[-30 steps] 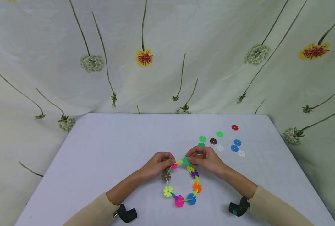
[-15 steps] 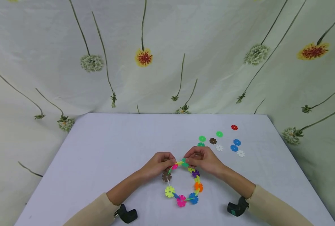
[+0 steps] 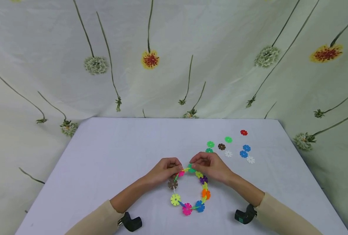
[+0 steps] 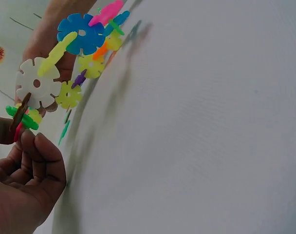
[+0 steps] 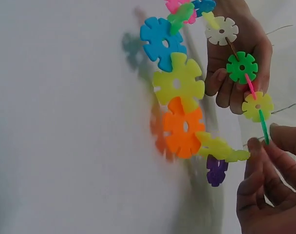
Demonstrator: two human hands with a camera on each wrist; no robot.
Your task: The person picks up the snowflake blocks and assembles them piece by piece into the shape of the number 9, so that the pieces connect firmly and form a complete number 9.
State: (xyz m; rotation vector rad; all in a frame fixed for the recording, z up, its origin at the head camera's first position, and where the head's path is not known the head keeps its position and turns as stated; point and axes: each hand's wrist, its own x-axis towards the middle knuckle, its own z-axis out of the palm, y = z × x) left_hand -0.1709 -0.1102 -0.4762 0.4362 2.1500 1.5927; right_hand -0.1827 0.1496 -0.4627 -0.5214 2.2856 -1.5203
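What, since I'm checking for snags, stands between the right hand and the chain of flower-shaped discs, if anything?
Nothing visible does: the right hand directly pinches a green disc of the chain. The loose discs lie beyond that hand, outside the chain, so none of them is in between.

No text, label, brand, number or sign can be read. A small green patch (image 3: 241, 220) shows on the black camera (image 3: 248, 213) nearer the body than the right hand (image 3: 211, 165); whether it is a label is too small to tell. Nothing legible stands on the ring of plastic flowers (image 3: 187, 209) held between that hand and the left hand (image 3: 166, 170), or on the loose flowers (image 3: 221, 147) beyond the right hand.
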